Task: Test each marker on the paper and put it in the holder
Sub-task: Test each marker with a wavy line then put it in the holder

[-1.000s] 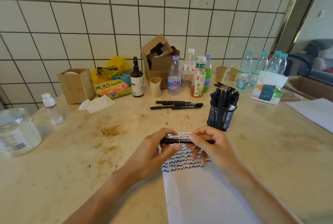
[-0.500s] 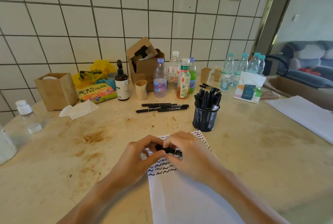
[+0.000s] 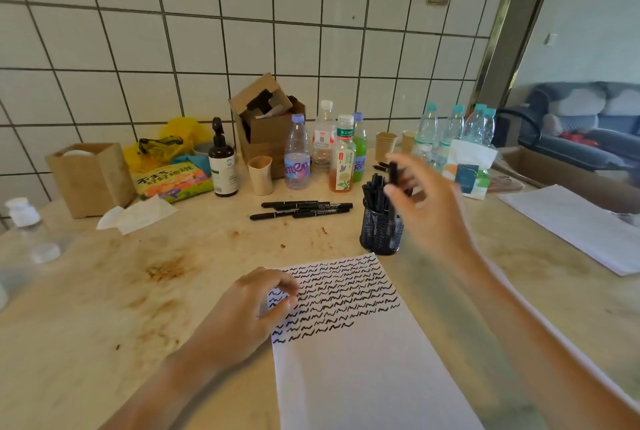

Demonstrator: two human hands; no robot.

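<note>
Right hand (image 3: 429, 208) has lifted from the paper (image 3: 363, 360) to the holder (image 3: 381, 232) at 1 o'clock, its grip pinching a capped marker (image 3: 393, 171) upright above it. Left hand (image 3: 242, 312) rests on the paper, loosely curled, empty. Four markers (image 3: 301, 210) await testing at 12 o'clock on the desk (image 3: 104, 291).

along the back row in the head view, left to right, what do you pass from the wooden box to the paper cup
wooden box → snack bag → pump bottle → beige cup → blue-label water bottle → tea bottle → paper cup
</note>
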